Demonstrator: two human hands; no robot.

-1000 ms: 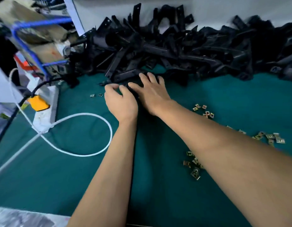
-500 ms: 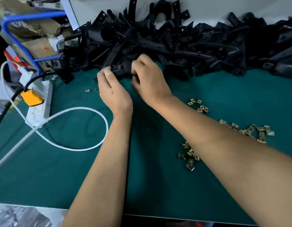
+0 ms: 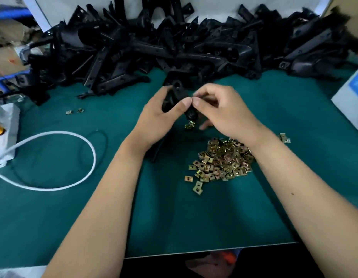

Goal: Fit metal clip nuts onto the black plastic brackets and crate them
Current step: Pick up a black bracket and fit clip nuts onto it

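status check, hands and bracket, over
Left hand grips black bracket. Right hand pinching at it, clip unclear. Clip nut pile under right wrist. Nothing in the way.

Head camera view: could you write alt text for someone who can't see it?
Two bare hands hold one black plastic bracket above a green table: the left hand grips it, and the right hand pinches at its end. A pile of brass-coloured clip nuts lies below the right wrist, and a heap of black brackets fills the far edge.
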